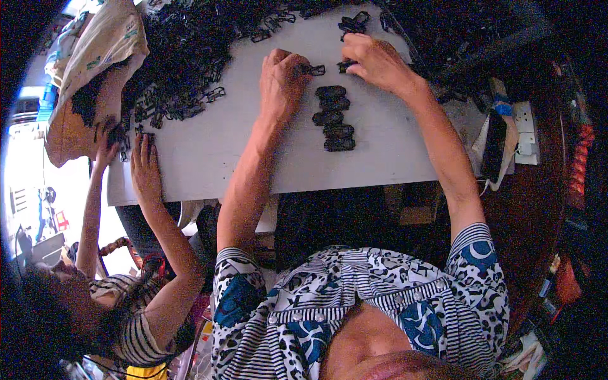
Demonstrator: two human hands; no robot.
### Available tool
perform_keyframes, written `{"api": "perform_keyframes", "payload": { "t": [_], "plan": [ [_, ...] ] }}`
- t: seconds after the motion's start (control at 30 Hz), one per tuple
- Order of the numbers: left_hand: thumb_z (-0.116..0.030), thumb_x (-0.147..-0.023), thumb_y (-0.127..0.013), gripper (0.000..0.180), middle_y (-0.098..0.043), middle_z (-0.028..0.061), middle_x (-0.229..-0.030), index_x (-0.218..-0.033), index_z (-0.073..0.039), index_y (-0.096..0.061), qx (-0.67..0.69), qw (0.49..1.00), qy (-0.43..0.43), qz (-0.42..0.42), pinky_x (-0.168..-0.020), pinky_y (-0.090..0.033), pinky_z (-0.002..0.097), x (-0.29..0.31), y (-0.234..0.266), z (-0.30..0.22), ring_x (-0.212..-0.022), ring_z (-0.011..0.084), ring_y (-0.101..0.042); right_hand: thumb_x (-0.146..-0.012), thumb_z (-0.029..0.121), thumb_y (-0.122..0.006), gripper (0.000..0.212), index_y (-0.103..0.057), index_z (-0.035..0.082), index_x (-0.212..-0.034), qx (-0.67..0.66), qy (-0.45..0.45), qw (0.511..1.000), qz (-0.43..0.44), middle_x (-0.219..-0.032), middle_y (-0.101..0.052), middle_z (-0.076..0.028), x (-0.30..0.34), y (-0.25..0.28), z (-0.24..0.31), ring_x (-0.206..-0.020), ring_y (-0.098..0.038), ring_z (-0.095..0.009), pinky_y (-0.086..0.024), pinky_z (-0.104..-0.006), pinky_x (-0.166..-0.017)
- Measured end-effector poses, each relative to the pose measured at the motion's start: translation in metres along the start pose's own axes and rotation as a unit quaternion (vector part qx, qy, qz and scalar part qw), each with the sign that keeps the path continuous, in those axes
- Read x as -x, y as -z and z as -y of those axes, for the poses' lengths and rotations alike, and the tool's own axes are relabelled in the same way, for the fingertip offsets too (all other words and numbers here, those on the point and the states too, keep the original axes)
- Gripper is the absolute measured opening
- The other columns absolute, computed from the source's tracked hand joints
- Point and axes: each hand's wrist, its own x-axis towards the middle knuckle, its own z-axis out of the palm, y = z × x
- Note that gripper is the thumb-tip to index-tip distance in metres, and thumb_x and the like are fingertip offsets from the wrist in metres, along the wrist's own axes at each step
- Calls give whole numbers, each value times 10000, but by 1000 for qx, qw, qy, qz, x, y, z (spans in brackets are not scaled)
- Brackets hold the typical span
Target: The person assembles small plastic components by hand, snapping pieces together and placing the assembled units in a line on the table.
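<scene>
My left hand [282,82] is closed over the table, and a small black open-framed plastic piece [318,70] sticks out from its fingertips to the right. Across a short gap, my right hand [379,62] pinches another small black piece [344,66] between thumb and fingers. Just beyond the right hand lies a small heap of black pieces [354,23]. Below and between my hands, a column of stacked black pieces [332,118] runs toward the table's near edge. The pieces resemble buckles, but their exact kind is too dark to tell.
A large pile of black pieces [190,60] covers the far left of the grey table [209,155]. More lie in the dark at far right. Left of me, a co-worker's hands [145,168] touch pieces near an open woven sack [101,82]. A blue-banded object [500,107] sits at the right edge.
</scene>
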Motion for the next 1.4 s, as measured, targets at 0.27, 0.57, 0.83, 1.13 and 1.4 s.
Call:
{"api": "perform_keyframes", "payload": {
  "t": [0.27,0.57,0.83,1.13,1.4],
  "plan": [
    [-59,-645,-733,283,-571,106,-978,-918,-71,-663,3,1000,-26,7,-844,-416,408,0,-5,-5,-951,314,-513,-698,74,-703,204,-673,5,-888,-7,-235,967,-95,-919,-607,-158,-37,17,-40,-878,-607,-338,-486,-398,-745],
    [-47,-658,-725,259,-570,106,-976,-906,-73,-658,2,999,-33,0,-842,-408,407,0,-5,-8,-948,317,-510,-648,111,-767,226,-674,21,-834,-5,-201,979,-32,-860,-623,-175,-50,15,-50,-924,-600,-330,-481,-400,-746],
    [-51,-659,-728,250,-572,109,-968,-899,-70,-660,16,999,-30,-2,-834,-412,403,-1,-13,0,-946,316,-511,-719,215,-736,286,-567,10,-823,-90,-243,966,14,-791,-610,-152,2,34,-13,-786,-612,-338,-478,-405,-691],
    [-50,-634,-739,282,-573,129,-966,-905,-63,-662,34,999,-28,9,-821,-429,414,-3,-15,11,-937,330,-524,-799,174,-660,196,-597,56,-942,-30,-168,985,16,-834,-616,-151,49,20,4,-792,-608,-357,-474,-413,-684],
    [-50,-631,-748,263,-580,136,-985,-882,-44,-670,45,999,-16,7,-844,-442,404,0,-9,11,-972,330,-531,-752,49,-629,204,-634,96,-951,-12,6,999,41,-999,-561,-110,62,19,-1,-939,-584,-316,-507,-383,-796]
  ]
}}
